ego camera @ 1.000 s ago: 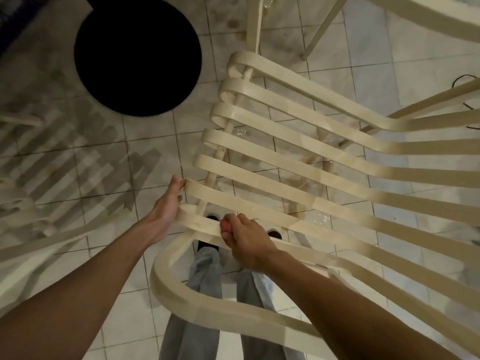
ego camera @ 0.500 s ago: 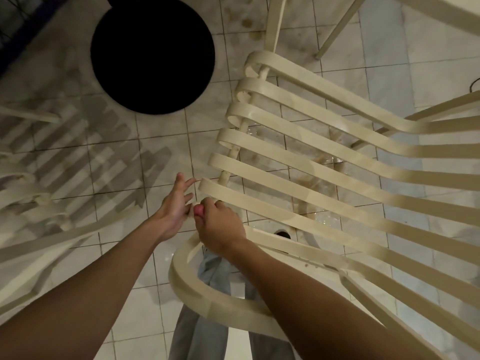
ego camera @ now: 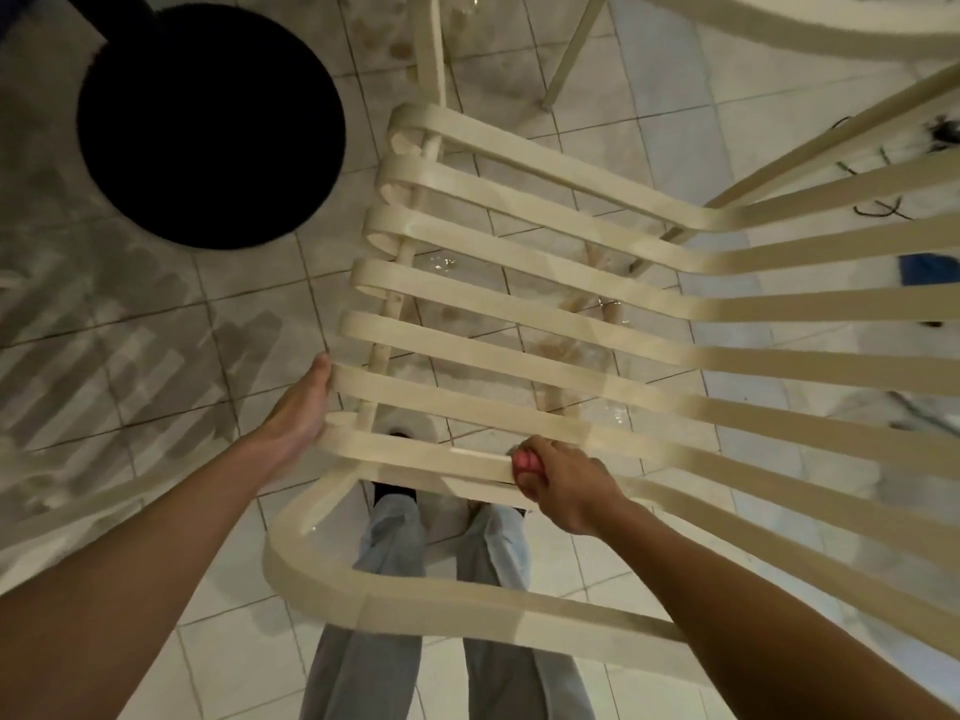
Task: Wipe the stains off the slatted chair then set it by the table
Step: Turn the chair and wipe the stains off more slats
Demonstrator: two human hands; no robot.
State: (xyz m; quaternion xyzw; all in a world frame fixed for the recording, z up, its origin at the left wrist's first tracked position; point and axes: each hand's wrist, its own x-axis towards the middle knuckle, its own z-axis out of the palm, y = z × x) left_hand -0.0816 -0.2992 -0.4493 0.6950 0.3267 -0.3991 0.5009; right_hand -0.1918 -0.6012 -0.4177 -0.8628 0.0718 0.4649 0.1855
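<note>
The cream slatted chair (ego camera: 597, 288) fills the middle and right of the head view, seen from above with its slats running left to right. My left hand (ego camera: 298, 413) lies flat against the rounded left ends of the two nearest slats, fingers straight. My right hand (ego camera: 563, 483) grips a small pink cloth (ego camera: 527, 466) and presses it on the nearest slat, right of its middle. Most of the cloth is hidden inside my fist.
A round black stool seat (ego camera: 208, 127) stands on the wet, stained tile floor (ego camera: 182, 324) at upper left. A cream table edge (ego camera: 831, 33) and its legs show at the top right. Another slatted piece (ego camera: 62, 506) lies at the left edge.
My right hand has slid the pink cloth to the right along the nearest slat. My left hand has settled flat against the slat ends. The view has shifted slightly.
</note>
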